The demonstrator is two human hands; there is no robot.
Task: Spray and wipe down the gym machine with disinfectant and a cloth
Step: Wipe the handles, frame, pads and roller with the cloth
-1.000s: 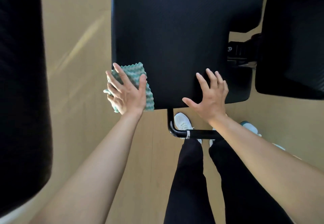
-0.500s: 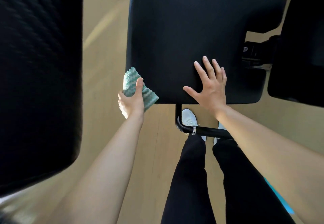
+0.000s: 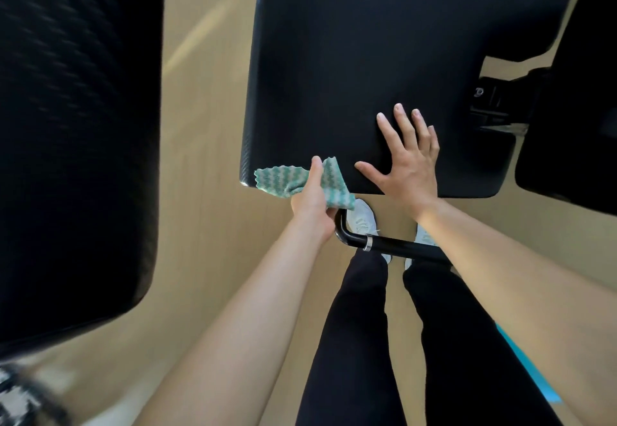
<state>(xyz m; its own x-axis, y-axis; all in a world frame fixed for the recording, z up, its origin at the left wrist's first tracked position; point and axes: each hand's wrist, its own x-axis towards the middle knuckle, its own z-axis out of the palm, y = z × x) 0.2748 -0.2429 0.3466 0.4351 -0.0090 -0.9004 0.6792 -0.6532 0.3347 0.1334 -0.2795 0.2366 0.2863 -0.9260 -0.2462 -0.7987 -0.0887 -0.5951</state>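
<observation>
Left hand (image 3: 312,205): grips the cloth (image 3: 278,179), thumb laid on top, the other fingers curled beneath and mostly hidden.

Right hand (image 3: 405,165): flat, fingers spread, palm pressed on the pad top just right of the cloth; holds nothing.

Cloth: green and white wavy weave with a scalloped edge. It is folded over the near edge of the centre pad (image 3: 384,58), close to that pad's near-left corner. Its long axis runs left to right along that edge.

Centre pad: black, textured, rounded corners, flat top facing up.

Bent black tube (image 3: 397,244): below the pad edge, with a silver ring.

Bracket (image 3: 500,108): dark metal, at the pad's right side.

Further black pads: one at left (image 3: 66,125), one at right (image 3: 574,108).

Below: white shoes (image 3: 362,218) and black trousers (image 3: 350,325) on a tan floor (image 3: 207,125); blue strip (image 3: 527,369) at lower right.
</observation>
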